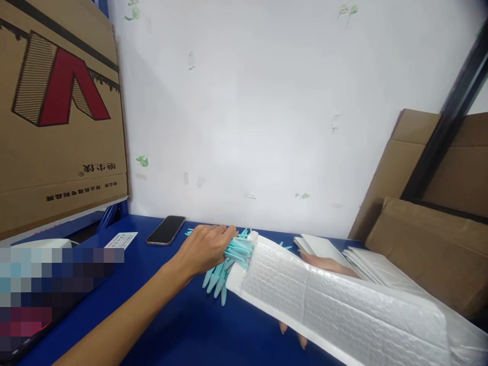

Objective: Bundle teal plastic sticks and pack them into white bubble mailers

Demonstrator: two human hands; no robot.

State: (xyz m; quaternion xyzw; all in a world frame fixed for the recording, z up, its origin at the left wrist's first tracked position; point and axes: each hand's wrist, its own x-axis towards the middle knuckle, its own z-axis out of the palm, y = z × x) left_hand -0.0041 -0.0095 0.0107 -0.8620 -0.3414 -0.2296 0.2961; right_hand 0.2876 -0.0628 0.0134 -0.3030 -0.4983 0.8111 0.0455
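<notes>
A long white bubble mailer (pixel 305 290) lies slanted across the lower right, its open end toward the left. My left hand (pixel 209 246) is closed round a bundle of light blue plastic sticks (pixel 239 250), whose ends sit at the mailer's mouth. More of these blue sticks (pixel 218 279) lie fanned out on the blue table below that hand. My right hand (pixel 328 264) grips the mailer from beneath and behind, with fingertips showing below its lower edge; its palm is hidden.
A phone (pixel 166 230) and a printed card (pixel 121 240) lie on the blue table (pixel 152 315). White mailers (pixel 381 264) are stacked at the right beside brown cardboard (pixel 427 249). A large printed carton (pixel 64 112) stands at the left, above a pixelated screen.
</notes>
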